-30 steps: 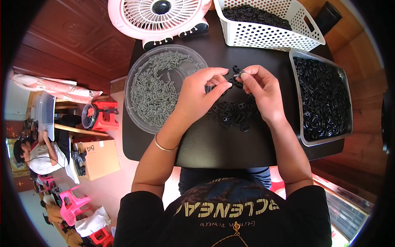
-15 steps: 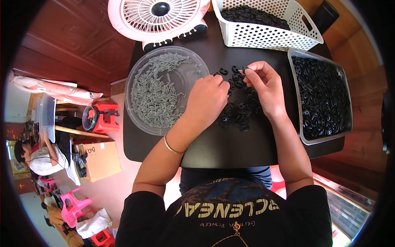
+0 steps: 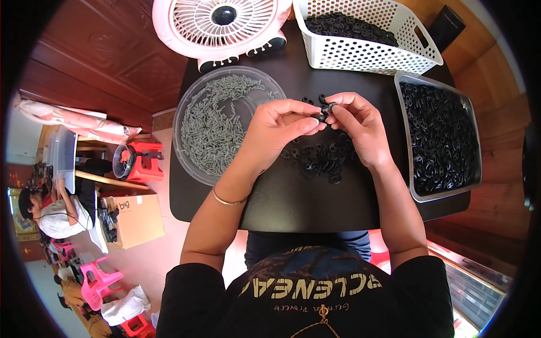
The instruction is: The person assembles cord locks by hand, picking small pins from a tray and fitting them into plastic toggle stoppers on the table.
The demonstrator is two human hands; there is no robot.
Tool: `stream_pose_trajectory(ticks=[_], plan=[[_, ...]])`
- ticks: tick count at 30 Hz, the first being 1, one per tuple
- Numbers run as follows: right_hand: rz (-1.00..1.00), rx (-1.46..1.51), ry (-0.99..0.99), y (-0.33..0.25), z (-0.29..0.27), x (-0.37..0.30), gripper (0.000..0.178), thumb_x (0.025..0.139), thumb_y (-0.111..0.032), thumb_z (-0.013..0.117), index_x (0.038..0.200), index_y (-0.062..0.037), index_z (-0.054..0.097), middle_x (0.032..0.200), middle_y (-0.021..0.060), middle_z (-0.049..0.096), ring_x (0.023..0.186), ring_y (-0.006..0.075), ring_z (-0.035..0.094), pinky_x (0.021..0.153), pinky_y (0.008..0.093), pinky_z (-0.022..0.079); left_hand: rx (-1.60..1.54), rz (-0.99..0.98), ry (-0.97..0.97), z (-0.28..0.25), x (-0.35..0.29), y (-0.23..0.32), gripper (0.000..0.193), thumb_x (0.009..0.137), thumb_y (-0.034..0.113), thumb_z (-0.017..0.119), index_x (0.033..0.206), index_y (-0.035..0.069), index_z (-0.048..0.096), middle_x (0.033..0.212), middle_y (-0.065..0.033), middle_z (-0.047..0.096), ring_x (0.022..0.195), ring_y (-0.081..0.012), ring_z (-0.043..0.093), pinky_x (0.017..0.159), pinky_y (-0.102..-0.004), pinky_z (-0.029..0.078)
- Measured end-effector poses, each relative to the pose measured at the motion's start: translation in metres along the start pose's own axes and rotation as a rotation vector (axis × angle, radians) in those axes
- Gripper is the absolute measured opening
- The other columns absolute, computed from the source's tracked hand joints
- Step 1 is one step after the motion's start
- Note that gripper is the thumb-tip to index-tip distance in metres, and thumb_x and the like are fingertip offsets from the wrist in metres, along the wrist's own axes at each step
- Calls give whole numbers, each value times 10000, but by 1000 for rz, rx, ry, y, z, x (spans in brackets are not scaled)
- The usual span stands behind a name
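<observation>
My left hand (image 3: 286, 125) and my right hand (image 3: 358, 123) meet above the dark table, fingertips almost touching. Each pinches a small black plastic piece (image 3: 323, 116); the two pieces come together between the fingers, and their exact fit is hidden. Just below my hands lies a loose heap of black plastic pieces (image 3: 322, 160), with a few more beyond my fingers. Left of my left hand stands a round clear tub (image 3: 179, 147) holding many small grey-green pins (image 3: 211, 132). To the right, a metal tray (image 3: 416, 193) is full of similar black two-holed pieces (image 3: 442, 138).
A pink fan (image 3: 194, 48) stands at the table's far left. Beside it, a white perforated basket (image 3: 366, 56) holds more black parts. On the left, another person (image 3: 62, 217) sits near a cardboard box (image 3: 141, 219), a red stool (image 3: 147, 160) and a pink chair (image 3: 98, 284).
My left hand has turned and moved right, from near the tub's edge to my right hand. It now pinches a black piece against the one in my right hand.
</observation>
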State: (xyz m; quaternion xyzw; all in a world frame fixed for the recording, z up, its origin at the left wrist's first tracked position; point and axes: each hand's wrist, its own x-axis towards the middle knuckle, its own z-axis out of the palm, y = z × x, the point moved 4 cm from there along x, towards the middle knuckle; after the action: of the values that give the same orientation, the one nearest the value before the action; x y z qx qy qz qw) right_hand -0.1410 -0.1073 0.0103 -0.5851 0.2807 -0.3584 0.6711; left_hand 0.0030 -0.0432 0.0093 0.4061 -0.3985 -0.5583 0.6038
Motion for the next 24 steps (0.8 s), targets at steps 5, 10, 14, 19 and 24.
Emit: stream_pose_trajectory(ticks=[5, 10, 14, 19, 24], plan=[[-11, 41, -15, 1, 2, 0, 126, 873, -69, 513, 977, -9, 553, 836, 21, 571, 741, 75, 550, 694, 217, 444, -105, -16, -37, -6, 1, -4, 144, 777, -6, 617, 915, -46, 614, 877, -91, 623, 771, -137, 607, 724, -233, 491], [-26, 24, -7, 1, 2, -1, 100, 867, -70, 523, 948, -17, 548, 831, 21, 571, 739, 71, 548, 677, 215, 442, -134, 64, 41, -4, 2, -1, 192, 774, -27, 610, 960, -29, 561, 884, -80, 594, 791, -134, 591, 755, -243, 479], [-73, -33, 22, -1, 4, -2, 73, 852, -69, 548, 914, -30, 557, 822, 6, 566, 705, 54, 522, 647, 203, 426, -145, -28, 14, -9, 2, -6, 202, 788, -24, 594, 979, -30, 529, 899, -84, 575, 808, -159, 599, 766, -255, 492], [-55, -53, 23, -1, 4, -2, 71, 839, -60, 566, 905, -35, 563, 803, -9, 563, 689, 42, 507, 629, 193, 415, -191, -71, 32, -6, 2, -4, 186, 812, -4, 572, 988, -56, 541, 894, -93, 569, 848, -208, 607, 786, -285, 516], [-51, -63, 28, 1, 5, -2, 79, 832, -40, 571, 908, -22, 565, 796, -9, 571, 699, 36, 510, 629, 182, 417, -165, -16, 35, -5, 3, -5, 192, 806, -19, 574, 994, -47, 548, 899, -106, 579, 826, -201, 611, 767, -286, 521]])
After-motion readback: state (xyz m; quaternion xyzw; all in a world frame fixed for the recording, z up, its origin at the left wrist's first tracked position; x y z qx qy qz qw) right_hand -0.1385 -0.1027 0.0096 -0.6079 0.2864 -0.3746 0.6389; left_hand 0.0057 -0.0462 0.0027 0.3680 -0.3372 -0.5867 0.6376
